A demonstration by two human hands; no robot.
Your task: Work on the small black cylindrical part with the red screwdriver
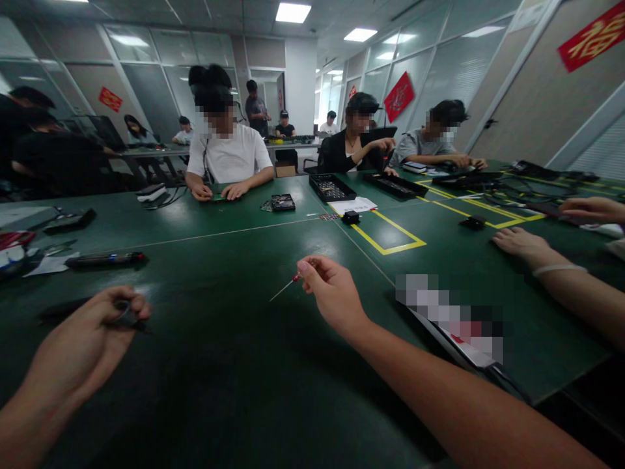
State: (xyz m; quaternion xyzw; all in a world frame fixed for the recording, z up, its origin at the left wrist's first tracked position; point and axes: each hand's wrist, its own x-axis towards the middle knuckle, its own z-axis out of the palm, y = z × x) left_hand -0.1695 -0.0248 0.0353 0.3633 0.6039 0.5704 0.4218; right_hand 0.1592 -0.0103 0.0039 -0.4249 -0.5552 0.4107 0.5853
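My right hand (pixel 332 290) is raised over the green table (pixel 234 365) near its middle, pinching a thin screwdriver (pixel 288 284) with a red collar; its metal tip points left and down. My left hand (pixel 92 335) is at the lower left, fingers closed around a small dark part (pixel 127 317) that is mostly hidden in my grip. The two hands are well apart.
A co-worker's hand (pixel 525 244) and forearm rest on the table at the right. Other people sit along the far side. Black trays (pixel 332 188), a small black device (pixel 282 202), a yellow-taped rectangle (pixel 390 236) and a dark tool (pixel 105 260) lie on the table.
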